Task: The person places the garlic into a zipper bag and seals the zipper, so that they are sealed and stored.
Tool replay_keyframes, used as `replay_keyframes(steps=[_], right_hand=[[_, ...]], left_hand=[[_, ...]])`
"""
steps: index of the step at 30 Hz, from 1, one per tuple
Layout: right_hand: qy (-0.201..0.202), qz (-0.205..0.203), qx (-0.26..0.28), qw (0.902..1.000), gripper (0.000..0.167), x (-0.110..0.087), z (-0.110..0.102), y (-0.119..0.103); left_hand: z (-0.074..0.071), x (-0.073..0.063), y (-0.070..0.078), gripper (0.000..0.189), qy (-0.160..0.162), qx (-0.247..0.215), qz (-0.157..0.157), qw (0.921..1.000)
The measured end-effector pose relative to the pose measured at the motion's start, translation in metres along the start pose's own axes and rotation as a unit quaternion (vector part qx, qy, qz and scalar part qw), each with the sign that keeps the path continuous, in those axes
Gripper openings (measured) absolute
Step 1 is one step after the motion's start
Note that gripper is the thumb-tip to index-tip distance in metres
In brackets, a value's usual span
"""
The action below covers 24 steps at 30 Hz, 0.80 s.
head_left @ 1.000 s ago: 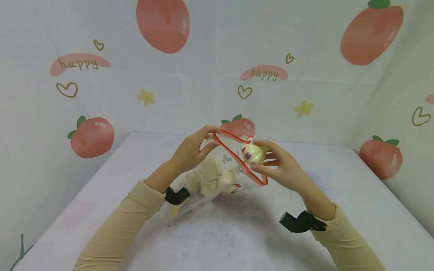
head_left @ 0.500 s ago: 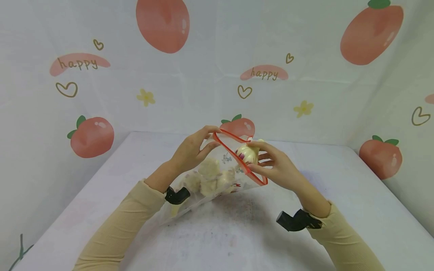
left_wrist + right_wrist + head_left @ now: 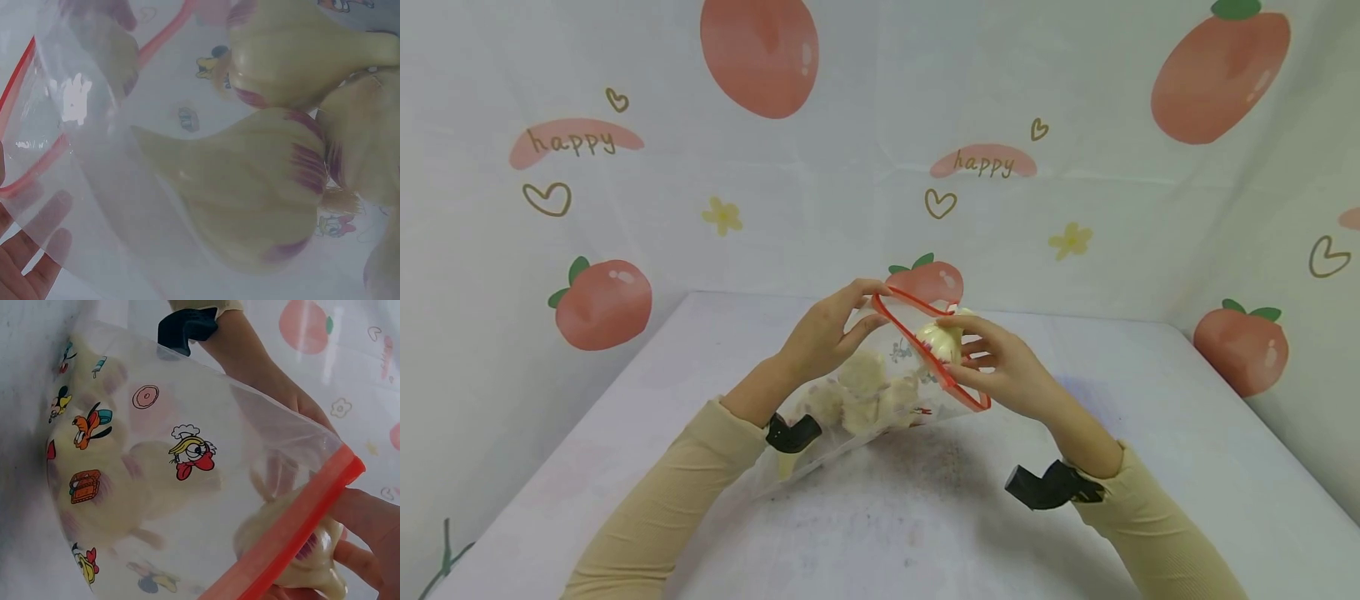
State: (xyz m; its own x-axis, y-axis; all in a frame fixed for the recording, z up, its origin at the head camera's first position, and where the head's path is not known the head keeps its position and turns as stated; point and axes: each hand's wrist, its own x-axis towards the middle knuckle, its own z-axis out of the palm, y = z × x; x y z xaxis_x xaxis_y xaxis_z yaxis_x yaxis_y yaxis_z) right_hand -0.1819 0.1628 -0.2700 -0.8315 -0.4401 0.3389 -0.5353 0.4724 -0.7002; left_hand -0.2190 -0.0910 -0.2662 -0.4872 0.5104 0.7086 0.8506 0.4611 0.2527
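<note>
A clear zip bag (image 3: 943, 404) with a red-edged mouth leans over the table, cartoon figures printed on its side. My left hand (image 3: 825, 333) pinches the upper rim near the zip, so the mouth gapes toward the right. Between the thumb and fingers of my right hand (image 3: 1011, 367) is a garlic bulb (image 3: 942, 340), pale with purple streaks, partly inside the mouth. In the right wrist view that bulb (image 3: 325, 550) straddles the red zip strip (image 3: 294, 528). Several more garlic bulbs (image 3: 244, 187) lie inside, seen through the film in the left wrist view.
The bag rests on a white-covered table (image 3: 880, 533). Behind it hangs a white backdrop (image 3: 835, 225) printed with fruit, hearts and flowers. Black camera mounts (image 3: 1052, 486) sit on both wrists.
My right hand has moved left, carrying the garlic bulb from just outside the red rim to partly inside the bag's mouth. The left hand has stayed in place.
</note>
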Motion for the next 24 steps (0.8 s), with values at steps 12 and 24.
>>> replay_keyframes(steps=[12,24], right_hand=[[-0.041,-0.011,0.035,0.9985,0.045,0.006,0.006,0.003],[-0.064,-0.010,0.024,0.9976,0.048,0.011,0.011,0.001]], left_hand=[[0.001,0.001,0.001,0.035,-0.006,0.001,-0.005,1.0000],[0.002,0.001,0.004,0.036,-0.014,-0.008,-0.016,0.9998]])
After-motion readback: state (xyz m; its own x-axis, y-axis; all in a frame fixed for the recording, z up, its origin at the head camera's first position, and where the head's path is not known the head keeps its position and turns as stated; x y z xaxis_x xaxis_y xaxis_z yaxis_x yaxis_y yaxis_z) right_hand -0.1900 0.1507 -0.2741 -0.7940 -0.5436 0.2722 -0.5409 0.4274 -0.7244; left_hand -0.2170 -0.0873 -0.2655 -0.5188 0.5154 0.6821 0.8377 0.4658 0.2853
